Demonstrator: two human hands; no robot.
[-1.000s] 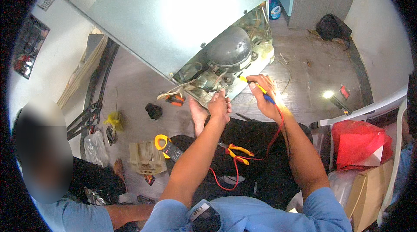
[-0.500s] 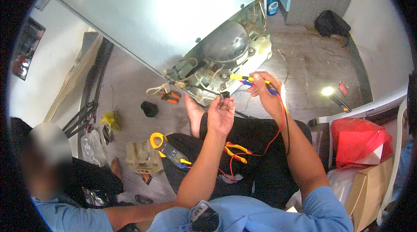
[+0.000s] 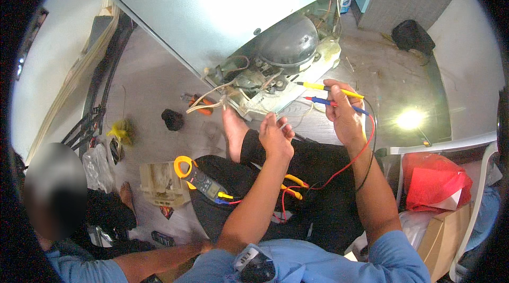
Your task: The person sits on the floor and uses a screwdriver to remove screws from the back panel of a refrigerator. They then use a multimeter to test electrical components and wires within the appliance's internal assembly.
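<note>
My right hand (image 3: 347, 118) is closed round two multimeter test probes, a yellow one (image 3: 339, 90) and a blue one (image 3: 339, 105). Their tips point left, close to the metal base (image 3: 265, 104) of an appliance's open compartment. My left hand (image 3: 277, 139) is just in front of that base, fingers loosely bent and apart; nothing shows in them. A black dome-shaped compressor (image 3: 290, 43) sits in the compartment among wires. On my left thigh lies a yellow-and-grey clamp meter (image 3: 204, 181). Red and black leads run from the probes across my lap, past yellow-red pliers (image 3: 292, 187).
Orange-handled pliers (image 3: 201, 104) and a black object (image 3: 172, 119) lie on the floor at left. A pale plastic tray (image 3: 159, 190) is beside my leg. A lit lamp (image 3: 411, 120) and a red bag (image 3: 435, 182) are at right. Another person sits at lower left.
My left hand has turned over, and the small black part it held no longer shows. The right hand's probes have spread apart. The whole view has shifted slightly.
</note>
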